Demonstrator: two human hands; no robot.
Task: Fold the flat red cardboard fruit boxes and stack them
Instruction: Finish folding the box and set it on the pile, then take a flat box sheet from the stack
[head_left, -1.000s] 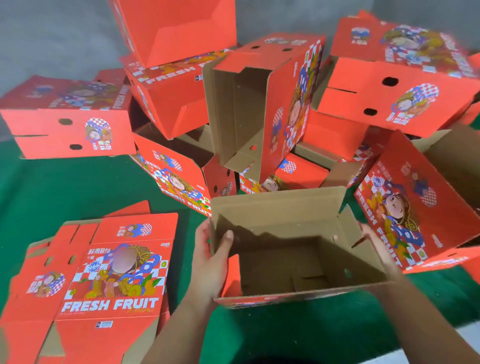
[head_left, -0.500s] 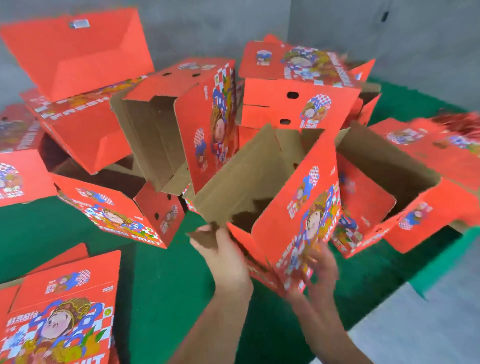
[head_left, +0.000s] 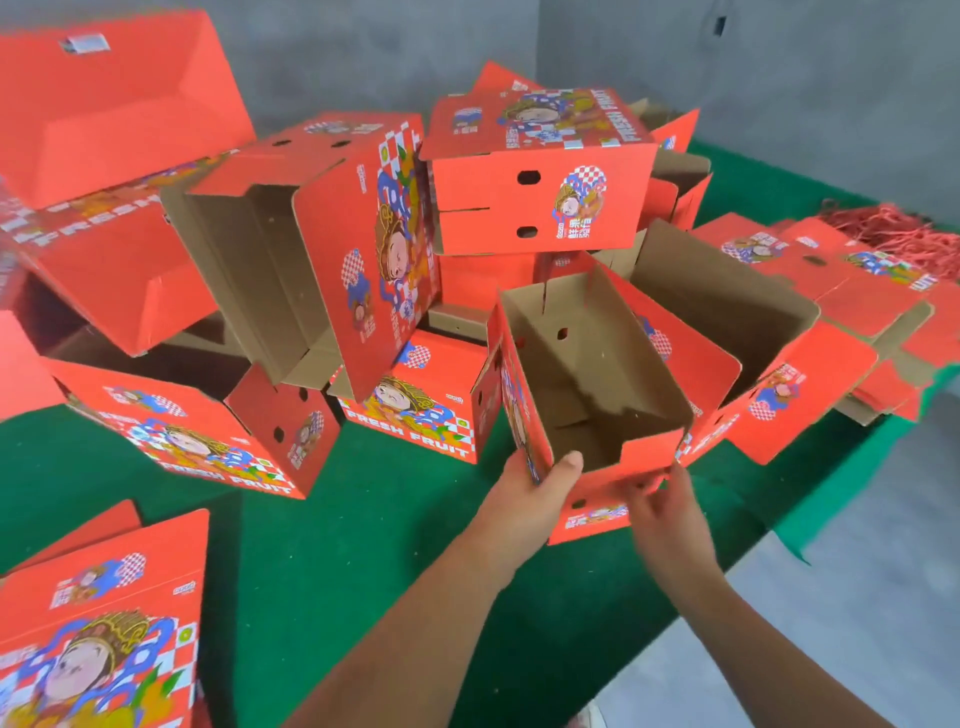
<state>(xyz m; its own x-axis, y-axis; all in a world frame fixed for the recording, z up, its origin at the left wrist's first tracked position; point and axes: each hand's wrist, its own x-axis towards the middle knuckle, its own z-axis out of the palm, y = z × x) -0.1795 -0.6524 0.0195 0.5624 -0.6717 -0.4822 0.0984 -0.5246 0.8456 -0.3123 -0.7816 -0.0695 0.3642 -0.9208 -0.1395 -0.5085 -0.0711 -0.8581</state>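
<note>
A folded red fruit box (head_left: 597, 395) stands open side up on the green mat, its brown inside showing. My left hand (head_left: 524, 499) grips its near left corner, thumb hooked over the rim. At the near wall my right hand (head_left: 660, 506) touches the box's lower right corner with curled fingers; it is blurred. Behind lies a loose heap of folded red boxes (head_left: 540, 202), some tipped on their sides. A flat unfolded box (head_left: 104, 634) lies at the near left.
The green mat (head_left: 311, 545) covers the table; its right edge drops to grey floor (head_left: 857, 597). More flat boxes (head_left: 852, 280) and a bundle of red string (head_left: 904, 228) lie at the far right. A grey wall stands behind the heap.
The box was tipped up on its side half a second ago; now it stands upright with its opening up. Both hands moved with it, and the view swung right.
</note>
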